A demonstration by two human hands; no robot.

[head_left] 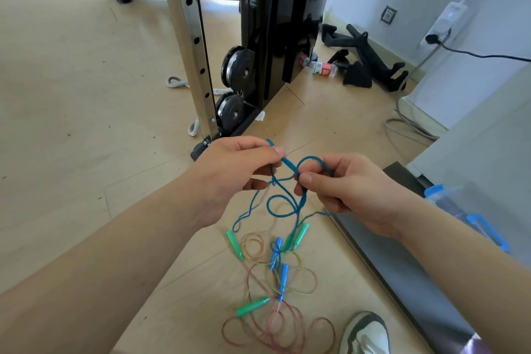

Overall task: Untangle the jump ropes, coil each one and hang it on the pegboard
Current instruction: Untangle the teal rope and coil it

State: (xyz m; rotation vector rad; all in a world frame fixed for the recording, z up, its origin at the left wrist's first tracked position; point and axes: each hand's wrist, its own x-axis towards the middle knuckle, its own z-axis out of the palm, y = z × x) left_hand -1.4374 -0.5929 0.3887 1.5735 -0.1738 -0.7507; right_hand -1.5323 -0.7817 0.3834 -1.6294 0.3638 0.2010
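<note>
1. Left hand (230, 169) pinches blue rope (283, 204) near a knot.
2. Right hand (342, 190) pinches a loop of the same rope.
3. Rope tails hang to green handles (300, 234).
4. Other ropes (275, 322) lie tangled on floor (71, 123).

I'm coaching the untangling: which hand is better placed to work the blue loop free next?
Probably the right hand: it pinches the blue rope at the crossing, with the upper loop arching right above it. The left hand pinches a strand beside it and can just anchor.
</note>
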